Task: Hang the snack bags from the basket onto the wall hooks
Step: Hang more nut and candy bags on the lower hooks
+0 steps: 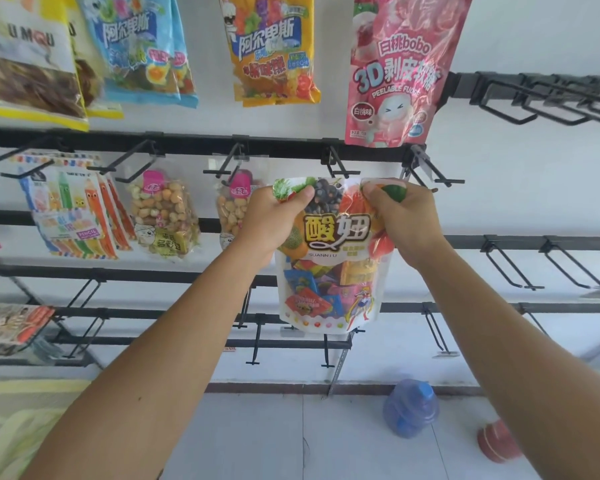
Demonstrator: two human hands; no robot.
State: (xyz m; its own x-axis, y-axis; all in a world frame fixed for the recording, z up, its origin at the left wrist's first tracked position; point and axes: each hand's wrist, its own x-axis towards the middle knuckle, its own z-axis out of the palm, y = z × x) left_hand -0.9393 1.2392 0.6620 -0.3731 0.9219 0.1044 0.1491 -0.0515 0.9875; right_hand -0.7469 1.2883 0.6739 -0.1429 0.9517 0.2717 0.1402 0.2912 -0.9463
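A white snack bag [333, 265] with fruit pictures and colourful candy packets inside hangs between my two hands. My left hand [274, 220] grips its top left corner and my right hand [404, 220] grips its top right corner. The bag's top edge is just below a black double-prong wall hook [340, 166] on the second rail. Part of a yellow mesh basket [18, 420] shows at the lower left.
Bags hang on the wall racks: a pink peach bag [395, 74], an orange gummy bag [274, 50], a blue bag [139, 46], nut bags [163, 213] and a pencil-print pack [77, 209]. Bare hooks [513, 265] fill the right. A blue water jug [411, 407] stands on the floor.
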